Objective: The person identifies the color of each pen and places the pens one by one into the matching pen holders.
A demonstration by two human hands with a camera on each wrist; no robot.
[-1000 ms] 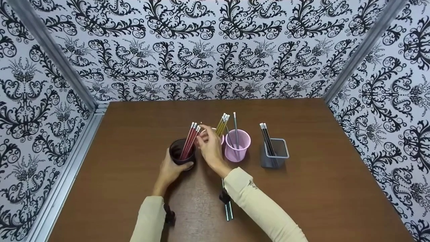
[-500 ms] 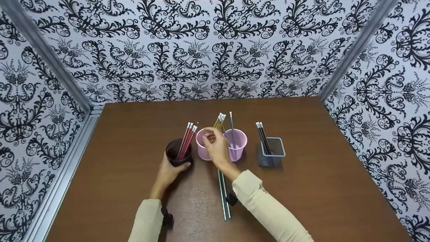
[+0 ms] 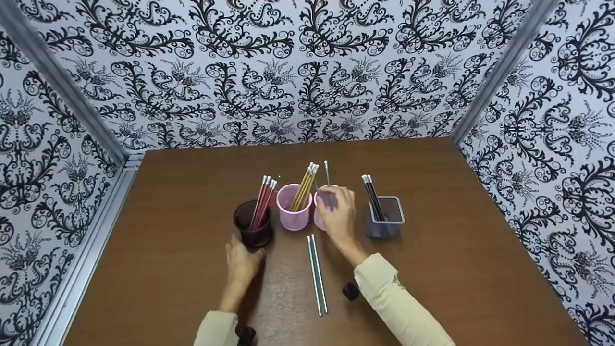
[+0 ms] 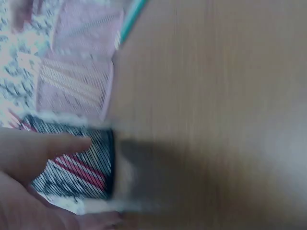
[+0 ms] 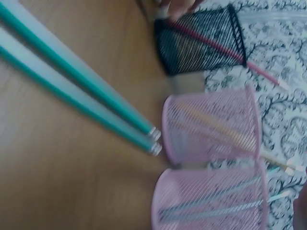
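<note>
My left hand point(image 3: 242, 262) is just in front of the round black mesh cup point(image 3: 254, 235), thumb and fingers spread. Several red pencils point(image 3: 262, 204) lean in that cup. Over the right pink mesh cup point(image 3: 319, 217) my right hand point(image 3: 340, 216) hovers with loosely bent fingers, seemingly holding nothing, and partly hides the cup. Teal pencils point(image 5: 225, 196) stand in it. The left pink mesh cup point(image 3: 294, 220) holds several yellow pencils point(image 3: 303, 187). Two loose teal pencils point(image 3: 317, 274) lie side by side on the table in front of the pink cups.
A square grey mesh holder point(image 3: 384, 228) with black pencils point(image 3: 373, 197) stands right of the pink cups. The brown table point(image 3: 456, 269) meets patterned walls point(image 3: 288, 72) at the back and sides.
My left hand has loosened from the black cup and drawn back toward me. My right hand has moved right, from near the red pencils, past the left pink cup, to the right one.
</note>
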